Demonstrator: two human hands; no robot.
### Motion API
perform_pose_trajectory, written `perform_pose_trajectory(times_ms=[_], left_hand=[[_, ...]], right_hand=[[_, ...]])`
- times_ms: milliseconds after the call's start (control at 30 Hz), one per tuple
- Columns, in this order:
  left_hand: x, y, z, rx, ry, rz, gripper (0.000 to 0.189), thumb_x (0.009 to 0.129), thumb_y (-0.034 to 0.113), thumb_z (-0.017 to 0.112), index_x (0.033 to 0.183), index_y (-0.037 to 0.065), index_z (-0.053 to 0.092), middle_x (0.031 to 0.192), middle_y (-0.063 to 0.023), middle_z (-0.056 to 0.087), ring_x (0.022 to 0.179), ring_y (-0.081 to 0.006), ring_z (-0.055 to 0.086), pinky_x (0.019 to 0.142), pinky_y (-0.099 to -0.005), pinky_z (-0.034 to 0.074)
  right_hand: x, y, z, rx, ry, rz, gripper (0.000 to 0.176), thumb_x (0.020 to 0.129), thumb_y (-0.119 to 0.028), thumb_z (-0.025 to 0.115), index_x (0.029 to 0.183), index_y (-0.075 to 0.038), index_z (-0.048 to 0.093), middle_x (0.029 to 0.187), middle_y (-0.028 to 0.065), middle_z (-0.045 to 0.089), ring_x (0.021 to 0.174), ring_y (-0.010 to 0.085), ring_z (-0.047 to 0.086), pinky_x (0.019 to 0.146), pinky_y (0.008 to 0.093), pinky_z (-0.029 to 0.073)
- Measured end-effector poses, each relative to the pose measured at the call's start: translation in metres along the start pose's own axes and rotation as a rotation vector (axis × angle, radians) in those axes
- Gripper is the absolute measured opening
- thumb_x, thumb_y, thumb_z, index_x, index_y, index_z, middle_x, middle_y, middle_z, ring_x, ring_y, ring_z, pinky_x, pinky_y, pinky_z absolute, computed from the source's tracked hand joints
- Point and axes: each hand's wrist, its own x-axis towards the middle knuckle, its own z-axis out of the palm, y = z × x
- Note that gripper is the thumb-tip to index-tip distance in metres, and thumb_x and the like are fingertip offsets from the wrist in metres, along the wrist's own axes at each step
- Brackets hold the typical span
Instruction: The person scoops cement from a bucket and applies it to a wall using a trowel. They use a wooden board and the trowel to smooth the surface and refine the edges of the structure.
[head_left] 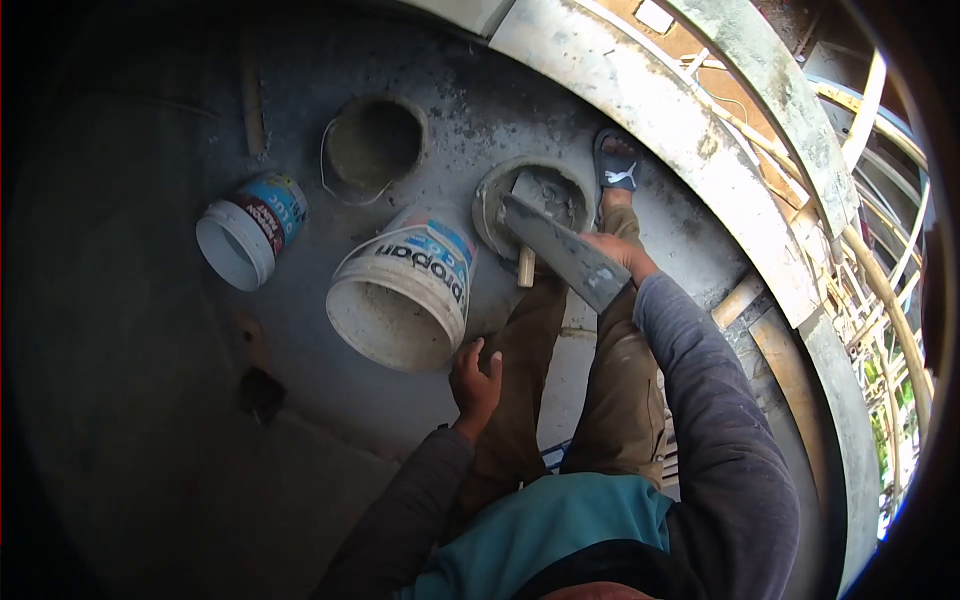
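My right hand (617, 254) is closed around a long flat plastering trowel (566, 252), whose grey blade slants over the front of a mortar bucket (487, 222). Wet grey mortar (562, 196) lies in that bucket. A second tool with a wooden handle (526, 268) rests in it, its blade partly in the mortar. My left hand (474, 384) is empty, thumb and fingers apart, beside the rim of a tilted white paint bucket (345, 325). The handle of the plastering trowel is hidden by my right hand.
A small paint pail (237, 240) lies on its side at the left. Behind it stands a dark bucket (421, 128) with a wire handle. A curved concrete ledge (640, 90) runs along the right, with bamboo poles (890, 300) beyond it. My sandalled foot (617, 165) is beside the mortar bucket.
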Motion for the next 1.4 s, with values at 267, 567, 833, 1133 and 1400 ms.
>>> perform_pose_trajectory(times_ms=[267, 567, 833, 1133, 1400], left_hand=[[0.204, 0.185, -0.027, -0.016, 0.438, 0.706, 0.028, 0.084, 0.013, 0.070, 0.111, 0.005, 0.066, 0.110, -0.0120, 0.063, 0.109, -0.0340, 0.058, 0.094, -0.0441, 0.046], [0.443, 0.318, -0.041, 0.389, 0.317, 1.199, 0.022, 0.078, 0.021, 0.075, 0.095, 0.011, 0.065, 0.105, -0.0086, 0.061, 0.105, -0.0311, 0.055, 0.091, -0.0431, 0.045], [0.486, 0.305, -0.020, 0.425, 0.362, 1.252, 0.026, 0.076, 0.023, 0.078, 0.096, 0.016, 0.063, 0.111, -0.0063, 0.055, 0.111, -0.0306, 0.047, 0.094, -0.0419, 0.041], [0.487, 0.301, -0.017, 0.352, 0.376, 1.230, 0.026, 0.072, 0.019, 0.080, 0.092, 0.018, 0.064, 0.111, -0.0052, 0.054, 0.109, -0.0303, 0.047, 0.091, -0.0418, 0.044], [0.489, 0.297, -0.016, 0.277, 0.345, 1.227, 0.029, 0.068, 0.018, 0.083, 0.090, 0.018, 0.064, 0.110, -0.0037, 0.055, 0.108, -0.0290, 0.048, 0.089, -0.0413, 0.045]], right_hand=[[-0.126, -0.070, -0.112, 0.247, 0.185, -0.112, 0.038, 0.098, -0.028, 0.041, 0.118, 0.000, 0.059, 0.117, 0.0169, 0.063, 0.108, 0.0320, 0.058, 0.095, 0.0360, 0.044], [-0.153, -0.060, -0.310, 0.316, 0.528, -0.006, 0.052, 0.102, -0.051, 0.038, 0.097, -0.005, 0.062, 0.069, -0.0002, 0.053, 0.064, 0.0093, 0.049, 0.062, 0.0271, 0.044], [-0.029, -0.051, -0.425, 0.210, 0.511, 0.159, 0.063, 0.098, -0.063, 0.036, 0.096, -0.006, 0.063, 0.064, 0.0021, 0.052, 0.059, 0.0126, 0.052, 0.055, 0.0305, 0.043], [0.114, -0.058, -0.424, 0.030, 0.543, -0.005, 0.063, 0.098, -0.062, 0.037, 0.095, -0.004, 0.062, 0.080, 0.0119, 0.063, 0.075, 0.0248, 0.060, 0.072, 0.0392, 0.048], [0.175, -0.084, -0.406, -0.164, 0.588, 0.054, 0.055, 0.097, -0.058, 0.042, 0.100, -0.009, 0.067, 0.095, 0.0182, 0.068, 0.094, 0.0377, 0.064, 0.079, 0.0482, 0.049]])
